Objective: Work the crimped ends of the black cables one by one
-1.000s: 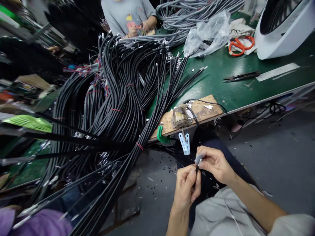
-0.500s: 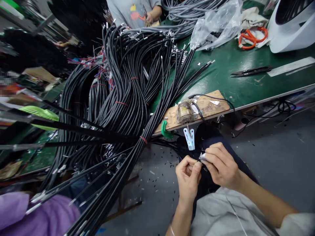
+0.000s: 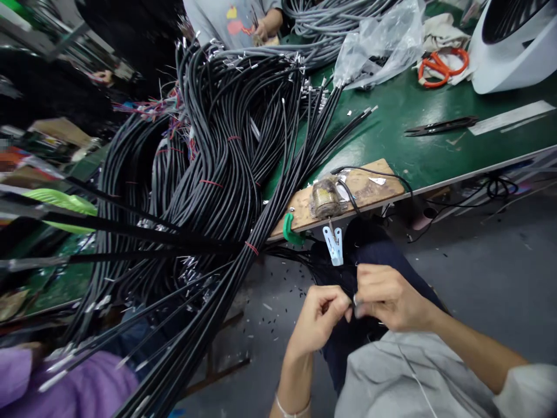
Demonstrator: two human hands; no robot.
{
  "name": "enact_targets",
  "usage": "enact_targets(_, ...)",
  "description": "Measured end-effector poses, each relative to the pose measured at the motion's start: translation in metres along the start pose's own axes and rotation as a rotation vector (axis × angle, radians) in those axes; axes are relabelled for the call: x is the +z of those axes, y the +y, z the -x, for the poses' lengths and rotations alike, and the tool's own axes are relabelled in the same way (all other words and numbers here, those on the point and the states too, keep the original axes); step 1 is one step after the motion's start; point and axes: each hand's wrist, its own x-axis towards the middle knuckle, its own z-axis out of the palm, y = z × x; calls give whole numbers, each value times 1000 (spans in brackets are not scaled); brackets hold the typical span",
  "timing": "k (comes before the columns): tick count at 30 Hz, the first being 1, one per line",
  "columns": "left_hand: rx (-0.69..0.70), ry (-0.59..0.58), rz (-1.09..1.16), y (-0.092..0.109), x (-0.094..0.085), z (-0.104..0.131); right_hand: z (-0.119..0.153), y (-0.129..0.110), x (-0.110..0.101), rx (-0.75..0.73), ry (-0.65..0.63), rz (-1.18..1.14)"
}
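My left hand (image 3: 319, 319) is closed in a pinch above my lap, thumb against the bent forefinger. Close on its right, my right hand (image 3: 394, 297) is also closed, its fingertips almost meeting the left ones. A small whitish-silver bit shows at the right fingertips; whatever both hands pinch is mostly hidden and blurred. Just beyond the hands, a light blue clothespin (image 3: 333, 246) hangs from the shaft of a small tape-wrapped motor (image 3: 325, 198). Thin black cables (image 3: 289, 253) run from the left toward the space behind my hands.
A large heap of black cables (image 3: 217, 151) covers the left of the green table (image 3: 435, 154). The motor sits on a wooden board (image 3: 369, 184) beside a green clamp (image 3: 290, 230). Orange-handled scissors (image 3: 442, 68), pliers (image 3: 439, 125) and a plastic bag (image 3: 376, 43) lie farther back. Co-workers sit opposite and at left.
Both hands have come slightly lower, and the left has shifted left with its wrist turned. The silvery piece at the right fingertips shows less now. The view has shifted slightly.
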Motion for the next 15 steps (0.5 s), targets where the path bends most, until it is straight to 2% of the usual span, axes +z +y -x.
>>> enact_targets(2, 138, -91, -21, 4, -7, 0, 2, 0, 5, 74, -61, -324)
enact_targets(3, 204, -74, -15, 5, -8, -1, 3, 2, 10, 160, -58, -504)
enact_targets(5, 299, 46, -6, 3, -6, -3, 4, 7, 19, 389, -29, -829)
enact_targets(7, 350, 158, -32, -1, -2, -3, 2, 12, 23, 592, -20, -1011)
enact_targets(9, 363, 220, -80, -3, 1, -3, -2, 15, 19, 677, -24, -1000)
enact_targets(12, 378, 296, -171, -4, 4, 0, -16, 18, 1, 673, -27, -816)
enact_targets(15, 409, 389, -215, -1, 2, 2, -37, 22, -15, 646, 100, -668)
